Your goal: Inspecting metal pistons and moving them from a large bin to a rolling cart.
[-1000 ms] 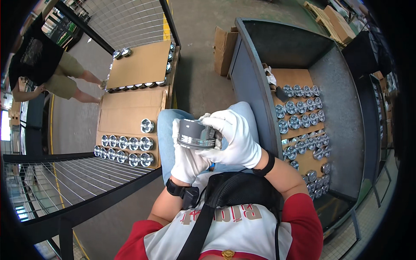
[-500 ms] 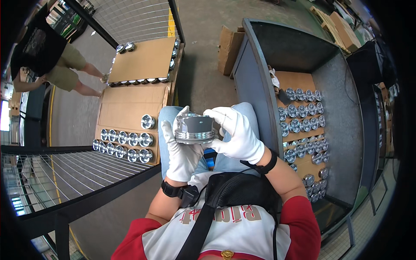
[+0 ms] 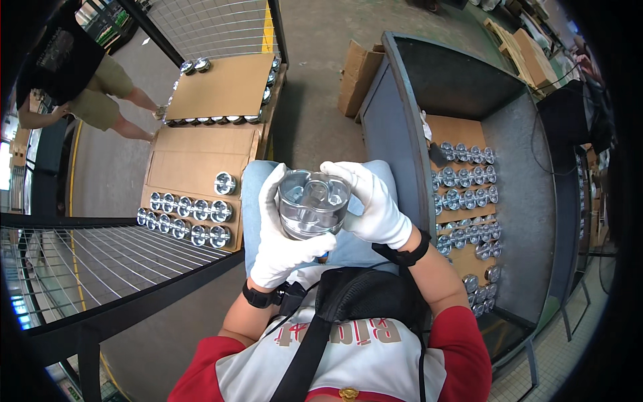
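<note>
A shiny metal engine piston [image 3: 313, 204] is held between my two hands above my lap, its machined end tilted up toward me. My gloved left hand [image 3: 278, 231] wraps round its left side and lower edge, the thumb and fingers closed on it. On the other side, my gloved right hand [image 3: 372, 208] grips the rim with its fingertips; some of those fingers are hidden behind the piston. Both gloves are white. Left of my knee, a lone piston [image 3: 225, 183] stands on a cardboard sheet [image 3: 201, 157], with rows of pistons [image 3: 183, 206] just nearer.
A deep grey metal bin [image 3: 410, 127] on my right holds several rows of pistons [image 3: 465, 199] on cardboard. Beyond the left rows, a cardboard sheet [image 3: 218, 90] covers more pistons. A black wire-mesh frame [image 3: 127, 264] borders the left. Another person [image 3: 110, 87] stands at far left.
The piston has been turned from lying side-on to showing its machined end toward me. My left hand has shifted its hold round the side and lower edge.
</note>
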`<state>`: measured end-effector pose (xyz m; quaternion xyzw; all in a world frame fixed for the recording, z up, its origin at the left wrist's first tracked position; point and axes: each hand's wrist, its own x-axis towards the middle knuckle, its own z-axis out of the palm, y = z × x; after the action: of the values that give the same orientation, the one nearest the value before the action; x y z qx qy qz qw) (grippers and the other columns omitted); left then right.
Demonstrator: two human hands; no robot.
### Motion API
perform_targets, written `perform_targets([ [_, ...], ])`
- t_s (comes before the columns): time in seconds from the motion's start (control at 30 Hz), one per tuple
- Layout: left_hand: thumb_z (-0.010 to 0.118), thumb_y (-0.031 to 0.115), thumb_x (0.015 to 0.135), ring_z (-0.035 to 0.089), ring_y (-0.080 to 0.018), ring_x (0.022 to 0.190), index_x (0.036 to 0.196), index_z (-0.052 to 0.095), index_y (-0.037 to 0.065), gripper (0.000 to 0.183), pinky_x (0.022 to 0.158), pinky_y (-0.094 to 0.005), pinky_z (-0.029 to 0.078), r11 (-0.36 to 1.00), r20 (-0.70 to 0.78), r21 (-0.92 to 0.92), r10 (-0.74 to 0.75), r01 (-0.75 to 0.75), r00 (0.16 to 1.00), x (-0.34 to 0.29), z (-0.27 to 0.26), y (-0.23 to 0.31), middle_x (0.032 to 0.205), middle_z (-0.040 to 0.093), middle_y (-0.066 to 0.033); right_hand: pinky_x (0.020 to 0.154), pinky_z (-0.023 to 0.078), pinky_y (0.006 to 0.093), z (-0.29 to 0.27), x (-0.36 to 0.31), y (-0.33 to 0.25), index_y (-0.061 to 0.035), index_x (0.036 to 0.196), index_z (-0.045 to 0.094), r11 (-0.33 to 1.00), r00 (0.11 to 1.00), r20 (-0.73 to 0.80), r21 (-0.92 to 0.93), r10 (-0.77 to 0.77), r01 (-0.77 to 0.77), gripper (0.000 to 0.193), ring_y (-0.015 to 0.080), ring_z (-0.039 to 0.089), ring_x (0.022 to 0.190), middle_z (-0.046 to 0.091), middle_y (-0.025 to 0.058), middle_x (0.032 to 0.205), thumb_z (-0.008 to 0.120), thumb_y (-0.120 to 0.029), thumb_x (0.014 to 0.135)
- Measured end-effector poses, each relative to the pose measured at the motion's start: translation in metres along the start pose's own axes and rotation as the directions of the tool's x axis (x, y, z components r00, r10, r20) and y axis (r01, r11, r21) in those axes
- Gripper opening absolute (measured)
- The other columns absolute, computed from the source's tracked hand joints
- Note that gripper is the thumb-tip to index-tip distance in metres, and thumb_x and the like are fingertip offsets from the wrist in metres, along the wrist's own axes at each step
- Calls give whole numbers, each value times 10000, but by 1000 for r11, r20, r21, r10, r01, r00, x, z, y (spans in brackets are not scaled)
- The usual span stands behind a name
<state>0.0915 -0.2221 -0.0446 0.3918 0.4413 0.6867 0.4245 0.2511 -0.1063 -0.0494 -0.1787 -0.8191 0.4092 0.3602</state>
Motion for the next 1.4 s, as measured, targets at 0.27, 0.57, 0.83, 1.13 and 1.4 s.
perform_targets([
  [0.27, 969, 165, 602, 532, -233, 1217, 1509, 291, 57, 1138, 1009, -372, 486, 970, -12, 220, 103, -98, 995, -2, 4, 1, 1348, 451, -115, 851, 535, 334, -3, 1, 0, -13, 1296, 595, 988, 987, -86, 84, 134, -127, 597, 224, 663, 953, 603, 174, 1218, 567, 113, 714],
  [0.57, 959, 179, 588, 555, -270, 1165, 1505, 307, 31, 1135, 977, -390, 485, 753, 22, 626, 241, -201, 970, -1, 6, -7, 1310, 474, -148, 769, 549, 366, 1, 0, -19, 23, 1099, 675, 972, 987, 5, 169, 163, -162, 274, 297, 708, 863, 710, 191, 955, 615, -34, 837],
  [0.83, 787, 241, 844, 556, -189, 1132, 1466, 425, 12, 756, 990, -345, 459, 977, -71, 209, -35, 49, 997, 7, 3, 4, 1255, 529, -86, 787, 521, 324, 7, -16, 7, 42, 1062, 655, 828, 915, -15, 433, 402, -357, 288, 225, 654, 833, 671, 156, 894, 541, 6, 800],
  [1.13, 518, 790, 837, 669, -464, 943, 1496, 371, 86, 976, 766, -536, 587, 350, 631, -578, -382, 737, 675, 4, 2, -10, 1324, 556, -240, 831, 513, 285, -10, -8, -19, 17, 1117, 642, 649, 869, 251, 584, 427, -488, 415, 169, 644, 941, 666, 103, 1020, 464, 147, 765],
  [1.4, 636, 761, 779, 646, -467, 986, 1517, 334, 180, 987, 800, -572, 595, 252, 395, -788, -494, 562, 775, 2, 2, -17, 1304, 554, -245, 746, 494, 258, -6, -1, -7, 1, 1154, 640, 909, 977, -6, 369, 212, -195, 425, 115, 589, 822, 634, 95, 1120, 478, 126, 782],
])
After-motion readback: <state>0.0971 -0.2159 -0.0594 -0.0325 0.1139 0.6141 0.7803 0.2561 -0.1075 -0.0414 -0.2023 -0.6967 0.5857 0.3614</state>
